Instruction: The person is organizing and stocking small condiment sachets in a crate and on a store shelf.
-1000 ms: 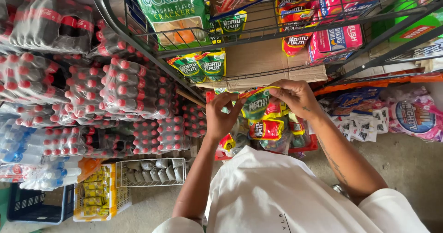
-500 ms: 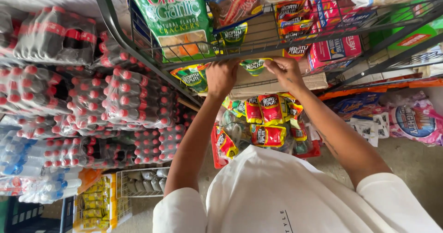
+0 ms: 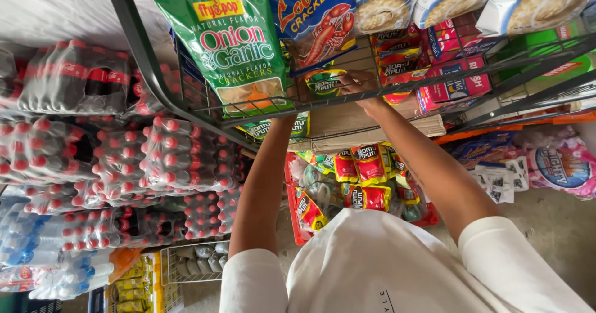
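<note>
Packet-shelving at the upper wire shelf [image 3: 155,71]: right hand [image 3: 362,84] raised, fingers pinching a small green snack packet [image 3: 323,81] on the wires, left hand hidden behind a big green cracker bag [image 3: 233,46], grip untellable, red crate [image 3: 292,209] of packets below.

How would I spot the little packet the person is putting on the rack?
Find the dark wire rack hung with big cracker bags. On its shelf, just right of the large green cracker bag and under the blue one, the right hand touches a small snack packet. It is far smaller than both, green and yellow.
</note>
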